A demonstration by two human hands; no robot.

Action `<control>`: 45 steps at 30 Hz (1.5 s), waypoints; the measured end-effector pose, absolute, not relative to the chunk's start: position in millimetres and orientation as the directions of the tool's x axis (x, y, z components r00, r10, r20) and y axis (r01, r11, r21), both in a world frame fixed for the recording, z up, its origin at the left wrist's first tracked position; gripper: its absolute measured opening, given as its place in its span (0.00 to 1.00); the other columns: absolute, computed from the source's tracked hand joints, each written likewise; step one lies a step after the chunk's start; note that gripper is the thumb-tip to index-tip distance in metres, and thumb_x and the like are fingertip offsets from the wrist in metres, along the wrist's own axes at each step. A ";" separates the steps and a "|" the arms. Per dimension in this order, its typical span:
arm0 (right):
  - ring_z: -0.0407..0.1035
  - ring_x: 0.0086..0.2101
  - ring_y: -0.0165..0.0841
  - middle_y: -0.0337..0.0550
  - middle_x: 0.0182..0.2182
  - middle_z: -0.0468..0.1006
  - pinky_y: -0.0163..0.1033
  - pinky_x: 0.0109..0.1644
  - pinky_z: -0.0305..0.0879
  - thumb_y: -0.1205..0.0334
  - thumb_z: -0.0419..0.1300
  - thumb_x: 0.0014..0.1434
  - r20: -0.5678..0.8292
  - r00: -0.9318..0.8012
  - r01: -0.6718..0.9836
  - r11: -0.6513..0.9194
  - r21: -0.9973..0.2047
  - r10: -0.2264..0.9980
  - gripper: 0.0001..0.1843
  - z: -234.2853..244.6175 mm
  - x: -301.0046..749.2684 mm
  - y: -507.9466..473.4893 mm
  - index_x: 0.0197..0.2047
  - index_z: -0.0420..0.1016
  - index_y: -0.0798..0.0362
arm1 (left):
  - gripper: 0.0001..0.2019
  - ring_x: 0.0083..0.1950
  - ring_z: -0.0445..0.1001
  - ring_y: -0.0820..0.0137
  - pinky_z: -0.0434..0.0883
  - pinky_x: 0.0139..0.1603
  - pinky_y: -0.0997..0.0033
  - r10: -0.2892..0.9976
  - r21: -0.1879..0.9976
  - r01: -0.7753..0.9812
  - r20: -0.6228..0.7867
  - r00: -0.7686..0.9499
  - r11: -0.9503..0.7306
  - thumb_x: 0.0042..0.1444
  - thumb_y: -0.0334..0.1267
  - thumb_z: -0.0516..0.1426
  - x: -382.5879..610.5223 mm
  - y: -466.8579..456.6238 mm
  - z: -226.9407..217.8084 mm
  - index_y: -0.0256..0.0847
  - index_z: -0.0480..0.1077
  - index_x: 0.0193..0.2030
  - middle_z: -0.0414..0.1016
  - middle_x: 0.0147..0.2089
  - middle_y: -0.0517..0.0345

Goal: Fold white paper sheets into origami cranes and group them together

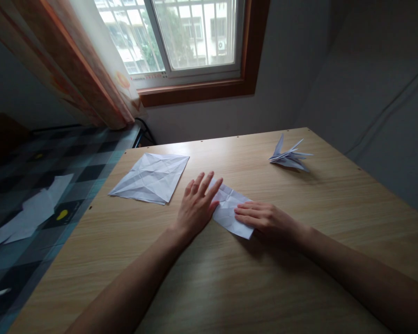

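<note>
A white folded sheet of paper (pixel 231 211) with crease lines lies on the wooden table (pixel 209 287) in front of me. My left hand (pixel 197 202) rests at its left edge, fingers stretched out and slightly spread. From the right, my right hand (pixel 264 217) lies flat over the paper's right side with its fingers extended, hiding part of it. Farther left on the table is a creased, roughly square stack of white paper (pixel 149 178). Toward the back right stands a folded paper piece (pixel 289 155) with several pointed flaps.
Left of the table, a checked cloth surface (pixel 87 174) holds loose white paper pieces (pixel 35 213). Behind the table are a barred window (pixel 195 37) and an orange curtain (pixel 69 55). A cable (pixel 386 109) runs along the right wall.
</note>
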State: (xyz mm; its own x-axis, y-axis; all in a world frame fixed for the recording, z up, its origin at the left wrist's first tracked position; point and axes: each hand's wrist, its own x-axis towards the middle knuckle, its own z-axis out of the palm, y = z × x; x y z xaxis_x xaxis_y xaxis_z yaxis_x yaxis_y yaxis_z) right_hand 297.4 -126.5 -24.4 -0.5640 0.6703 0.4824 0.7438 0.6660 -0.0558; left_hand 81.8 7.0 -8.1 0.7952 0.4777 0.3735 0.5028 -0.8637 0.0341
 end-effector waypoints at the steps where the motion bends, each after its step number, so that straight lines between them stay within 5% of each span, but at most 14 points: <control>1: 0.74 0.50 0.38 0.53 0.50 0.79 0.46 0.55 0.72 0.72 0.50 0.64 0.483 -0.562 0.738 0.671 -0.075 0.671 0.16 -24.1 298.2 -127.2 0.51 0.75 0.59 | 0.22 0.71 0.53 0.55 0.55 0.68 0.49 0.414 0.028 0.429 0.325 0.850 -0.903 0.64 0.36 0.51 81.2 8.9 -9.2 0.46 0.63 0.65 0.56 0.71 0.49; 6: 0.74 0.49 0.39 0.55 0.49 0.79 0.47 0.56 0.71 0.71 0.52 0.59 0.488 -0.536 0.726 0.671 -0.150 0.689 0.17 -22.1 302.2 -131.4 0.50 0.74 0.59 | 0.22 0.70 0.56 0.58 0.56 0.68 0.51 0.357 0.088 0.350 0.075 0.931 -0.932 0.67 0.38 0.45 77.0 15.9 -10.5 0.45 0.61 0.66 0.59 0.70 0.52; 14: 0.73 0.39 0.36 0.49 0.38 0.80 0.41 0.44 0.71 0.69 0.55 0.62 0.513 -0.380 0.738 0.587 -0.334 0.770 0.06 -25.6 312.9 -133.5 0.38 0.74 0.55 | 0.34 0.74 0.44 0.46 0.47 0.68 0.41 0.369 0.101 0.369 -0.027 0.929 -0.924 0.62 0.61 0.48 69.7 17.6 -4.6 0.52 0.50 0.71 0.46 0.74 0.46; 18: 0.72 0.36 0.36 0.48 0.33 0.79 0.40 0.42 0.69 0.65 0.54 0.66 0.509 -0.221 0.794 0.456 -0.401 0.832 0.09 -24.7 310.7 -128.9 0.36 0.74 0.55 | 0.33 0.74 0.42 0.46 0.45 0.68 0.40 0.370 0.125 0.375 -0.058 0.927 -0.919 0.62 0.63 0.44 68.4 19.1 -3.5 0.56 0.50 0.71 0.43 0.75 0.49; 24: 0.72 0.41 0.39 0.49 0.41 0.79 0.43 0.47 0.68 0.66 0.53 0.65 0.458 -0.078 0.832 0.311 -0.459 0.885 0.11 -27.2 302.9 -116.5 0.50 0.72 0.56 | 0.30 0.73 0.46 0.47 0.47 0.68 0.40 0.404 0.134 0.403 -0.015 0.915 -0.906 0.63 0.61 0.46 71.2 17.4 -7.4 0.57 0.55 0.69 0.48 0.74 0.52; 30: 0.69 0.45 0.42 0.51 0.45 0.76 0.48 0.50 0.69 0.65 0.57 0.63 0.420 -0.070 0.916 0.225 -0.333 0.905 0.15 -29.6 302.7 -113.9 0.53 0.70 0.54 | 0.34 0.72 0.48 0.44 0.47 0.68 0.38 0.434 0.094 0.432 0.010 0.901 -0.897 0.61 0.59 0.50 76.3 8.3 -4.4 0.47 0.54 0.70 0.50 0.73 0.45; 37: 0.70 0.48 0.40 0.56 0.48 0.78 0.44 0.55 0.69 0.75 0.51 0.63 0.463 -0.357 0.913 0.408 -0.013 0.811 0.16 -19.5 288.7 -120.5 0.51 0.74 0.62 | 0.33 0.75 0.43 0.61 0.38 0.72 0.48 0.171 0.152 0.185 -0.096 0.980 -0.971 0.59 0.32 0.47 86.3 -1.7 1.9 0.44 0.47 0.72 0.46 0.74 0.57; 45: 0.72 0.50 0.47 0.68 0.50 0.76 0.45 0.54 0.72 0.80 0.51 0.56 0.331 -0.291 0.951 0.233 0.206 0.898 0.22 -23.7 267.1 -138.0 0.54 0.71 0.74 | 0.30 0.75 0.42 0.61 0.39 0.72 0.50 0.210 0.143 0.226 -0.117 0.971 -0.964 0.64 0.42 0.46 88.1 -2.2 -2.2 0.44 0.45 0.72 0.44 0.75 0.54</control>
